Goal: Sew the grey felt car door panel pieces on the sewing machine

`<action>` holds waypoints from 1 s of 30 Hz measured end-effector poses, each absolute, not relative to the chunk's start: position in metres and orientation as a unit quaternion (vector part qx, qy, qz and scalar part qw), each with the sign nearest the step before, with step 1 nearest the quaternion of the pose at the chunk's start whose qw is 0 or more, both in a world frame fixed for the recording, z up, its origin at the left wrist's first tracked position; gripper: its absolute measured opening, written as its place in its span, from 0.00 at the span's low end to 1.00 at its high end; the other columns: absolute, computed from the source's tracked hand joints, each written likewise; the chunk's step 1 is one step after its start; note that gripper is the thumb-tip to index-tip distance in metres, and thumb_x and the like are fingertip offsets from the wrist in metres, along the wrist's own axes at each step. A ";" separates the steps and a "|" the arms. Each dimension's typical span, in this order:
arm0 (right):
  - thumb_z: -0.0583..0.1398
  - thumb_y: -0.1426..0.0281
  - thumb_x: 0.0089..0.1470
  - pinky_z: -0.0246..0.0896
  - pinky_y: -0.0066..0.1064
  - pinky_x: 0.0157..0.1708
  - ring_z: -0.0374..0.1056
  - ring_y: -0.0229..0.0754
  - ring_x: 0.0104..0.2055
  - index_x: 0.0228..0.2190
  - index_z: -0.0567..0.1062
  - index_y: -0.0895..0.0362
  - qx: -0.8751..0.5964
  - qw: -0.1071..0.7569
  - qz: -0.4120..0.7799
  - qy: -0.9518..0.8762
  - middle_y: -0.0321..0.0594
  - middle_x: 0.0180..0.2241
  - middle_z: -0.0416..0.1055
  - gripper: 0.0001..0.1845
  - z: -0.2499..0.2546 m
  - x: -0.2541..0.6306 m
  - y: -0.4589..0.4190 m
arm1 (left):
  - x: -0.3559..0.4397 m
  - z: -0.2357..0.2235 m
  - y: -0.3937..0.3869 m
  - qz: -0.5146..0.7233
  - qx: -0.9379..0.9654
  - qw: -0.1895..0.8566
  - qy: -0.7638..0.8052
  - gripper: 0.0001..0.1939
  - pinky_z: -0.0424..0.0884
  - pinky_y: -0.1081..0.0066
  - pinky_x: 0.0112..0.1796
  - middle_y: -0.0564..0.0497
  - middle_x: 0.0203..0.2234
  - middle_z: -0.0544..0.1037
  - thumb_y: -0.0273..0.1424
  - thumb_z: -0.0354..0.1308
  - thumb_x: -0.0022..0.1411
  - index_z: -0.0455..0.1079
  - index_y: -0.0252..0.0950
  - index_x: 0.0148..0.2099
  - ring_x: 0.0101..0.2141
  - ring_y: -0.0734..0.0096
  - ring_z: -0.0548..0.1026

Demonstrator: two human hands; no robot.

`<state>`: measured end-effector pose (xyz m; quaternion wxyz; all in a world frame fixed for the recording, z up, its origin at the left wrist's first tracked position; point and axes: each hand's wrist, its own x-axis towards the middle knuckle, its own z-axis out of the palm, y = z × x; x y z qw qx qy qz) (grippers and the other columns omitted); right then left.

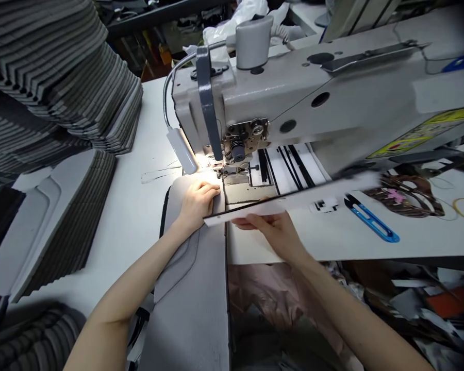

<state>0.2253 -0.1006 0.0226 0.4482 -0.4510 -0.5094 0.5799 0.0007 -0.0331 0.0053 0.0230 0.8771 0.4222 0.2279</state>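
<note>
Unclenched, the left hand rests on grey fabric overhanging the desk's near edge. The right hand grips a white strip.

The far end of the white strip is blurred, and the fingers of the right hand are partly covered by it. The gray panel, run out past the near edge of the bench, is cut off at the bottom. The sewing machine is cropped at the right, and the print on its yellow label cannot be read. On the bench's left side, the panel stacks are cropped too. Scraps below the near edge are partly blurred.
</note>
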 end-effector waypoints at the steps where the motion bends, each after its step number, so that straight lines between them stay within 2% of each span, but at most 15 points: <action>1: 0.59 0.57 0.61 0.76 0.42 0.45 0.79 0.48 0.43 0.34 0.78 0.55 -0.455 0.484 0.518 -0.539 0.45 0.38 0.81 0.15 0.020 0.216 -0.106 | 0.001 0.005 -0.033 0.233 0.875 0.021 0.423 0.14 0.73 0.59 0.45 0.48 0.43 0.82 0.22 0.48 0.67 0.74 0.37 0.40 0.43 0.62 0.75; 3: 0.56 0.63 0.63 0.74 0.44 0.50 0.76 0.49 0.51 0.39 0.77 0.53 -0.461 0.505 0.372 -0.628 0.44 0.48 0.79 0.12 0.015 0.203 -0.109 | 0.002 0.005 -0.034 0.240 0.872 0.016 0.427 0.13 0.73 0.61 0.43 0.48 0.40 0.81 0.20 0.47 0.65 0.73 0.36 0.38 0.42 0.62 0.75; 6: 0.54 0.72 0.64 0.74 0.42 0.51 0.73 0.47 0.56 0.45 0.76 0.54 -0.456 0.394 0.216 -0.768 0.45 0.58 0.72 0.12 0.008 0.195 -0.100 | 0.003 0.007 -0.038 0.253 0.852 0.011 0.458 0.12 0.72 0.65 0.39 0.46 0.36 0.79 0.19 0.46 0.64 0.70 0.36 0.37 0.38 0.63 0.75; 8: 0.52 0.77 0.64 0.74 0.38 0.50 0.73 0.46 0.55 0.42 0.76 0.56 -0.445 0.347 0.142 -0.813 0.48 0.57 0.73 0.14 0.004 0.192 -0.094 | 0.004 0.009 -0.041 0.274 0.831 0.016 0.484 0.11 0.72 0.65 0.39 0.46 0.37 0.78 0.21 0.46 0.65 0.69 0.36 0.41 0.38 0.64 0.75; 10: 0.50 0.81 0.64 0.74 0.36 0.51 0.74 0.45 0.55 0.38 0.76 0.59 -0.426 0.344 0.080 -0.833 0.50 0.53 0.76 0.16 0.001 0.189 -0.091 | 0.004 0.011 -0.042 0.285 0.831 0.036 0.477 0.13 0.72 0.64 0.43 0.44 0.43 0.79 0.22 0.45 0.67 0.69 0.35 0.46 0.42 0.63 0.75; 13: 0.51 0.82 0.64 0.73 0.35 0.53 0.74 0.44 0.54 0.37 0.77 0.59 -0.408 0.354 0.030 -0.841 0.50 0.50 0.78 0.16 0.001 0.186 -0.090 | 0.004 0.015 -0.042 0.278 0.859 0.077 0.423 0.16 0.71 0.60 0.50 0.45 0.50 0.79 0.23 0.45 0.67 0.71 0.35 0.51 0.48 0.62 0.74; 15: 0.52 0.81 0.64 0.73 0.35 0.53 0.74 0.44 0.53 0.36 0.77 0.59 -0.405 0.356 0.014 -0.842 0.50 0.49 0.78 0.15 0.001 0.184 -0.088 | 0.004 0.015 -0.041 0.282 0.862 0.095 0.410 0.15 0.71 0.59 0.52 0.46 0.50 0.79 0.25 0.46 0.69 0.73 0.35 0.50 0.49 0.62 0.74; 19: 0.52 0.80 0.65 0.71 0.34 0.53 0.74 0.45 0.51 0.32 0.76 0.59 -0.405 0.350 0.019 -0.845 0.51 0.46 0.78 0.14 0.004 0.183 -0.084 | 0.005 0.015 -0.041 0.282 0.855 0.102 0.424 0.13 0.72 0.57 0.51 0.46 0.49 0.80 0.30 0.51 0.69 0.74 0.35 0.50 0.48 0.61 0.75; 21: 0.51 0.79 0.65 0.72 0.35 0.48 0.74 0.44 0.47 0.32 0.76 0.58 -0.425 0.332 0.041 -0.841 0.49 0.45 0.78 0.16 0.007 0.183 -0.085 | 0.006 0.016 -0.042 0.270 0.857 0.099 0.429 0.13 0.72 0.56 0.51 0.45 0.50 0.80 0.30 0.52 0.67 0.74 0.35 0.50 0.48 0.60 0.74; 24: 0.53 0.77 0.63 0.71 0.34 0.36 0.73 0.45 0.39 0.40 0.77 0.58 -0.484 0.308 0.122 -0.810 0.48 0.40 0.77 0.13 0.015 0.184 -0.095 | 0.007 0.017 -0.043 0.241 0.864 0.091 0.434 0.13 0.71 0.56 0.51 0.46 0.52 0.79 0.28 0.53 0.63 0.73 0.35 0.48 0.48 0.58 0.73; 25: 0.54 0.76 0.61 0.70 0.34 0.32 0.73 0.45 0.36 0.47 0.75 0.59 -0.499 0.302 0.170 -0.795 0.47 0.38 0.77 0.15 0.018 0.184 -0.100 | 0.007 0.017 -0.043 0.231 0.866 0.088 0.434 0.13 0.71 0.55 0.51 0.46 0.52 0.79 0.27 0.53 0.62 0.73 0.35 0.47 0.48 0.58 0.73; 27: 0.56 0.76 0.55 0.68 0.32 0.27 0.71 0.44 0.32 0.60 0.66 0.63 -0.504 0.282 0.282 -0.766 0.46 0.35 0.75 0.30 0.021 0.183 -0.112 | 0.007 0.018 -0.043 0.215 0.870 0.082 0.435 0.13 0.70 0.54 0.51 0.47 0.52 0.79 0.26 0.52 0.61 0.73 0.36 0.46 0.48 0.57 0.73; 28: 0.56 0.76 0.53 0.67 0.32 0.25 0.71 0.44 0.30 0.64 0.60 0.64 -0.499 0.272 0.331 -0.753 0.44 0.33 0.75 0.36 0.022 0.182 -0.117 | 0.007 0.019 -0.043 0.207 0.872 0.079 0.436 0.13 0.70 0.54 0.51 0.47 0.52 0.79 0.26 0.52 0.61 0.73 0.36 0.46 0.48 0.56 0.73; 30: 0.54 0.78 0.51 0.65 0.31 0.23 0.69 0.43 0.27 0.67 0.53 0.65 -0.493 0.261 0.393 -0.731 0.41 0.29 0.73 0.42 0.020 0.180 -0.127 | 0.008 0.019 -0.043 0.195 0.876 0.074 0.436 0.13 0.69 0.54 0.50 0.47 0.53 0.78 0.26 0.51 0.61 0.73 0.36 0.47 0.48 0.56 0.73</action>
